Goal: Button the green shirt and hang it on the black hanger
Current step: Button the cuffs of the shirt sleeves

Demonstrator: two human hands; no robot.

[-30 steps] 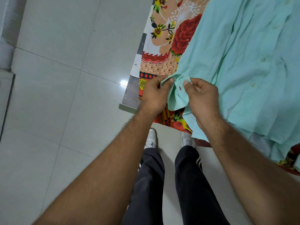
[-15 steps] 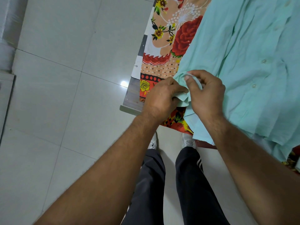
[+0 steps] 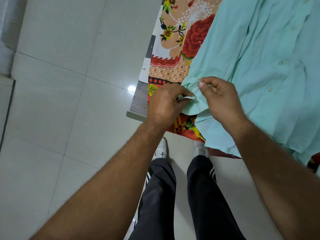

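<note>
The green shirt (image 3: 263, 54) lies spread over a flowered sheet, its buttoned front running up the right side. My left hand (image 3: 164, 104) pinches the edge of the sleeve cuff (image 3: 192, 108) at the sheet's near corner. My right hand (image 3: 221, 99) pinches the other side of the same cuff between thumb and forefinger, right beside the left. The two hands almost touch over the cuff. No black hanger is in view.
The flowered sheet (image 3: 174, 49) covers a bed or table whose corner (image 3: 138, 101) juts towards the tiled floor (image 3: 69, 84). My legs in dark trousers and white shoes (image 3: 161, 149) stand just before that corner.
Both hands stayed on the cuff and worked its edges together; the left hand slid down and left a little, and the right hand's thumb now pinches the fabric higher.
</note>
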